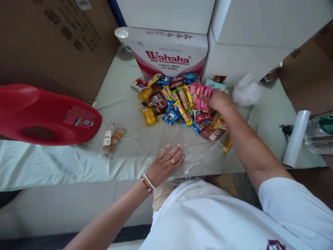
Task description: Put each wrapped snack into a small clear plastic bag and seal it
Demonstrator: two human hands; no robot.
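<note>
My left hand [166, 161] lies flat, fingers stretched out, on a clear plastic sheet [200, 159] at the near edge of the table. My right hand [217, 100] reaches into a pile of wrapped snacks [179, 104], its fingers closing round a pink wafer packet [199, 94]. The pile holds a brown cocoa packet [158, 101], yellow packets [150, 115] and blue biscuit packets [170, 117]. A clear bag of round biscuits [112, 138] lies apart to the left.
A Wahaha carton [169, 52] and white boxes [244, 45] stand behind the pile. A red plastic object [44, 114] lies at left before brown cartons [57, 38]. A crumpled white bag [246, 92] and a roll of film [296, 139] are at right.
</note>
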